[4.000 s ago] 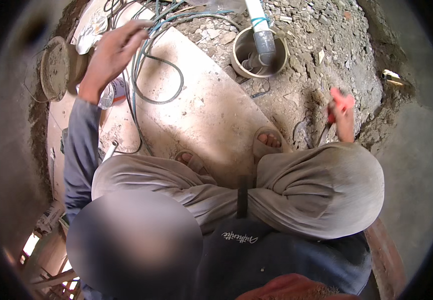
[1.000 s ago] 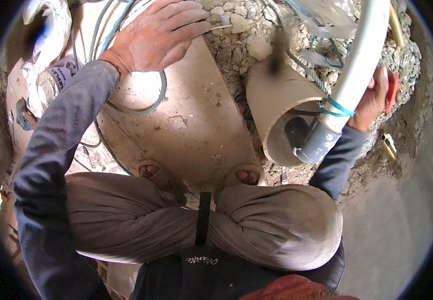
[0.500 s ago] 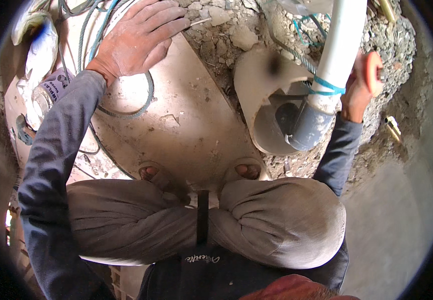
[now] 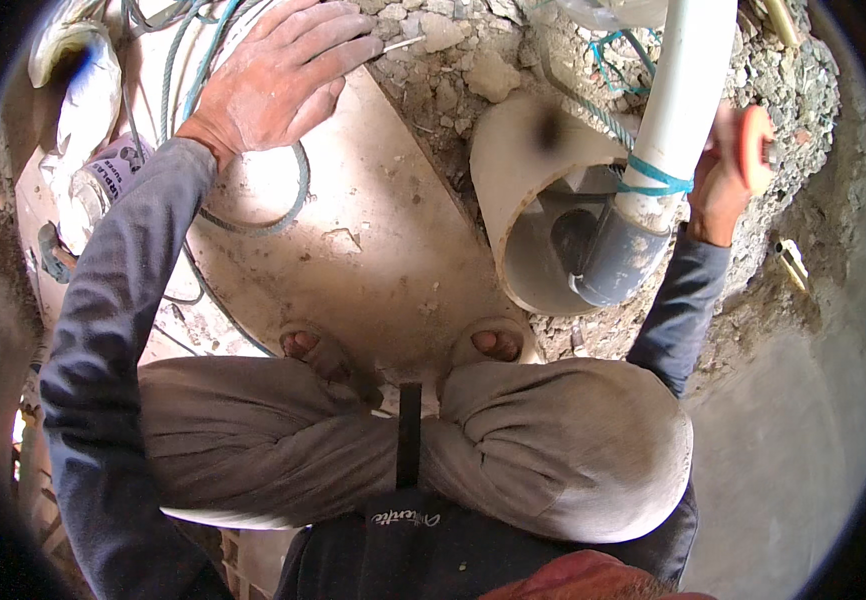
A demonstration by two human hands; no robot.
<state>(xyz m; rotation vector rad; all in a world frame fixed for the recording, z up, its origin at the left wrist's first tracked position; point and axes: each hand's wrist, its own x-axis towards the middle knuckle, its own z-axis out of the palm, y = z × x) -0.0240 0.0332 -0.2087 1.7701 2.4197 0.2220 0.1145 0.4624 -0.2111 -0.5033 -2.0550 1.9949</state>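
Observation:
My left hand (image 4: 271, 85) lies flat, palm down, on the far part of a dusty, pale board (image 4: 353, 260), its fingers stretched out. At the right, my right hand (image 4: 718, 195) is closed around the orange handle (image 4: 755, 150) of a tool; the rest of that tool is hidden. This hand is just beyond a white plastic pipe (image 4: 688, 90), which covers part of it. The pipe runs down into a grey elbow fitting (image 4: 623, 255), with teal cord (image 4: 658, 182) tied near the joint. Beside the elbow lies a wide, cream-coloured pipe (image 4: 513, 170) with its open end toward me.
Rubble (image 4: 443, 60) lies beyond the board and around the pipes. Rope (image 4: 298, 190) loops across the board near my left wrist. A purple-and-white container (image 4: 103, 180) stands at the left. A short pipe stub (image 4: 791, 262) sticks out of the ground at the right.
The whole view has shifted slightly. My right hand and the orange handle have moved a little to the right; my left hand stays on the board.

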